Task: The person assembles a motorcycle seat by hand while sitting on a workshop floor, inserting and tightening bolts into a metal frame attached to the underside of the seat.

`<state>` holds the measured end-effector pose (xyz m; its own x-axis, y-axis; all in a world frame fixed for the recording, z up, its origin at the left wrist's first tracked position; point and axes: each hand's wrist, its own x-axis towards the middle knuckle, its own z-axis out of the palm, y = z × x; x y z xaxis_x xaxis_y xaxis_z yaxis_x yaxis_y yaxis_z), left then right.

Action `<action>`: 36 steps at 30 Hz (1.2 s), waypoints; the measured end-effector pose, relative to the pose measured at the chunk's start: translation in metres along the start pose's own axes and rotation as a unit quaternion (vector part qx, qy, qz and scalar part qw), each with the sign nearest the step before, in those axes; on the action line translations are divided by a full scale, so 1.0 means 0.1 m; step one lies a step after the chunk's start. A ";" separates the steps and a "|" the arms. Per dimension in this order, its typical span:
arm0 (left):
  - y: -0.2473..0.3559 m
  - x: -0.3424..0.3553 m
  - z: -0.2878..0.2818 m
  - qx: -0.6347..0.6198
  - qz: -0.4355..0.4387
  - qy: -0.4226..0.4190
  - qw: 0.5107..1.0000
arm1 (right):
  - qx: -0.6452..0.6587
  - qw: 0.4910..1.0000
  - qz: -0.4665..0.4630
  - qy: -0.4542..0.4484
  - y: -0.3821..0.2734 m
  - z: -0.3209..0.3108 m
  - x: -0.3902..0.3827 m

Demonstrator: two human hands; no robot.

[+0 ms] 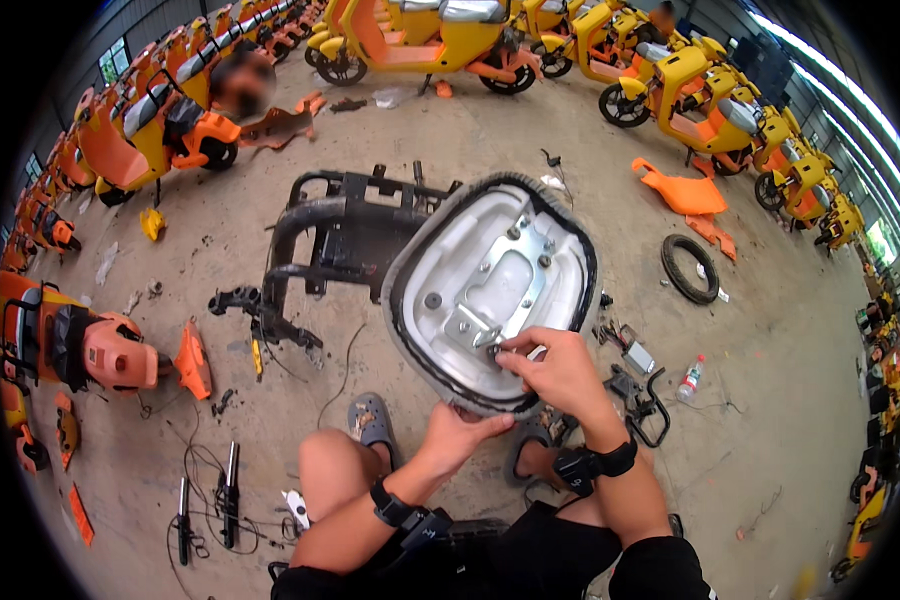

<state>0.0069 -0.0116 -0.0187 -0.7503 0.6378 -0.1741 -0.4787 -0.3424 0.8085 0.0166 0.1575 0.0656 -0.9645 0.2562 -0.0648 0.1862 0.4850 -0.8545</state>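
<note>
A scooter seat (425, 270) is tipped up before me, its pale underside facing me and a dark trim running round its rim. My left hand (460, 435) grips the seat's lower edge, thumb on the near side and the other fingers hidden behind it. Bolted across the underside is a silver metal bracket (530, 245) with several fasteners. My right hand (545, 362) pinches at the bracket's lower end, beside a small metal latch loop (485, 338). Whatever small piece lies between those fingertips is too small to make out. Behind the seat lies a black scooter frame (355, 225).
Orange body panels (680, 188), a black tire (690, 268) and a plastic bottle (691, 378) lie on the floor to the right. Two shock absorbers (231, 495) and cables lie at lower left. Rows of yellow and orange scooters (430, 40) stand around.
</note>
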 end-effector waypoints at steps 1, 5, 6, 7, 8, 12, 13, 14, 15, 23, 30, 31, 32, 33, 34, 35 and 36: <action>0.02 -0.01 -0.01 0.036 -0.006 0.002 0.999 | 0.021 0.999 0.020 0.026 0.00 0.09 -0.07; 0.06 -0.02 0.00 -0.020 -0.011 -0.007 1.000 | 0.004 0.999 0.004 0.044 0.05 0.22 -0.26; 0.05 0.00 0.01 -0.024 -0.008 -0.002 1.000 | -0.029 0.998 -0.025 0.039 0.05 0.16 -0.28; 0.02 -0.02 0.02 -0.029 -0.009 0.005 1.000 | -0.059 0.997 -0.045 0.011 0.05 0.09 -0.31; 0.01 -0.03 0.03 -0.028 -0.011 0.003 1.000 | -0.053 0.998 -0.020 -0.020 0.01 0.00 -0.35; 0.05 -0.03 0.02 -0.029 -0.016 -0.004 0.999 | -0.002 0.996 0.037 -0.085 0.22 -0.17 -0.23; 0.07 -0.04 0.04 -0.032 -0.018 -0.006 0.999 | 0.030 0.997 0.013 -0.075 0.24 -0.17 -0.22; 0.08 -0.04 0.04 -0.036 -0.021 -0.009 0.999 | 0.062 0.996 -0.012 -0.064 0.26 -0.17 -0.22; 0.05 -0.03 0.03 -0.034 -0.025 -0.011 0.999 | 0.080 0.995 -0.017 -0.062 0.28 -0.19 -0.22; 0.14 -0.04 0.17 0.005 -0.033 0.016 0.999 | 0.219 0.974 -0.007 -0.055 0.45 -0.19 -0.27; 0.09 -0.03 0.09 0.022 -0.042 0.021 0.999 | 0.026 0.996 -0.072 0.049 0.49 -0.08 -0.18; 0.09 -0.03 0.07 0.029 -0.033 0.017 0.999 | -0.008 0.995 -0.087 0.057 0.42 -0.06 -0.19; 0.10 -0.04 0.07 0.031 -0.034 0.019 0.999 | -0.042 0.992 -0.102 0.065 0.37 -0.05 -0.19; 0.10 -0.05 0.08 0.035 -0.033 0.019 0.999 | -0.031 0.985 -0.148 0.079 0.38 -0.02 -0.18; 0.11 -0.06 0.09 0.038 -0.033 0.020 0.999 | -0.060 0.975 -0.200 0.077 0.39 -0.03 -0.14; 0.13 -0.06 0.11 0.026 -0.032 0.020 0.999 | -0.072 0.975 -0.195 0.075 0.38 -0.04 -0.13; 0.13 -0.06 0.11 0.023 -0.032 0.022 0.999 | -0.086 0.976 -0.187 0.073 0.36 -0.05 -0.14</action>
<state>0.0104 -0.0123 -0.0006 -0.7385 0.6266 -0.2492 -0.5048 -0.2687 0.8203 0.0374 0.1757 0.0380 -0.9364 0.1436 0.3201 -0.1335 0.6980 -0.7036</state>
